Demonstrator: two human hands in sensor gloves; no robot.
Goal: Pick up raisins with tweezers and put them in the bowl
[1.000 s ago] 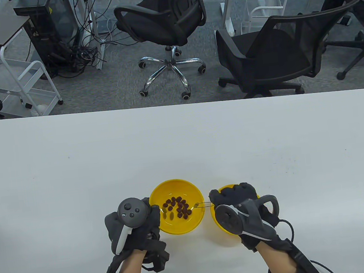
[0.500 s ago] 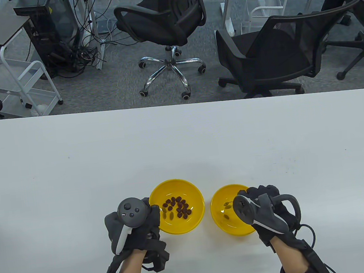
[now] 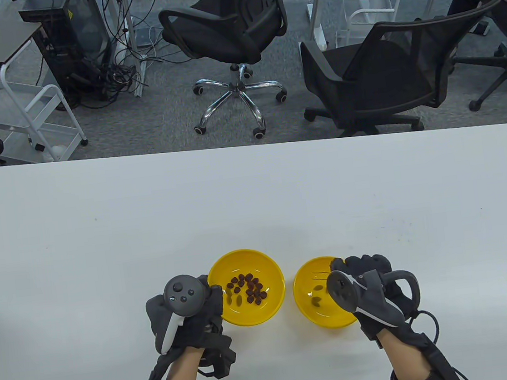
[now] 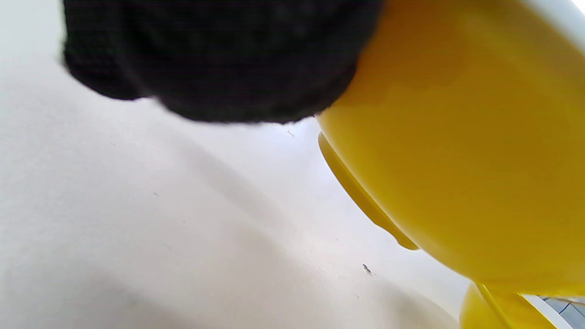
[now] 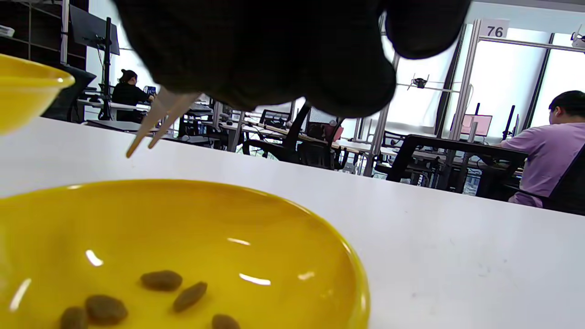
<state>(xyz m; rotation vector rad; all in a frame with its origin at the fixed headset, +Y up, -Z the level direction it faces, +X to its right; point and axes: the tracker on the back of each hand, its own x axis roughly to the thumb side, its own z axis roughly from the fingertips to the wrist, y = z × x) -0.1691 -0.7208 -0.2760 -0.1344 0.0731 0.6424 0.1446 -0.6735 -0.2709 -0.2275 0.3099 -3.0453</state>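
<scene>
The left yellow bowl [image 3: 249,315] holds several dark raisins [image 3: 249,289]. My left hand [image 3: 211,301] holds its left side; in the left wrist view my fingers [image 4: 219,59] press on the bowl's outer wall [image 4: 457,160]. The right yellow bowl [image 3: 303,287] holds a few raisins [image 3: 315,302], which also show in the right wrist view [image 5: 160,279]. My right hand [image 3: 349,268] grips the tweezers [image 3: 322,276] over that bowl's far part. In the right wrist view the tweezers' tips [image 5: 137,148] are apart, with nothing between them, above the bowl [image 5: 320,256].
Both bowls stand near the front edge of the white table [image 3: 254,199]. Office chairs [image 3: 234,23] and a white cart [image 3: 25,115] stand on the floor beyond the table's far edge.
My right hand has carried the tweezers from the left bowl's right edge over to the right bowl. My left hand has not moved.
</scene>
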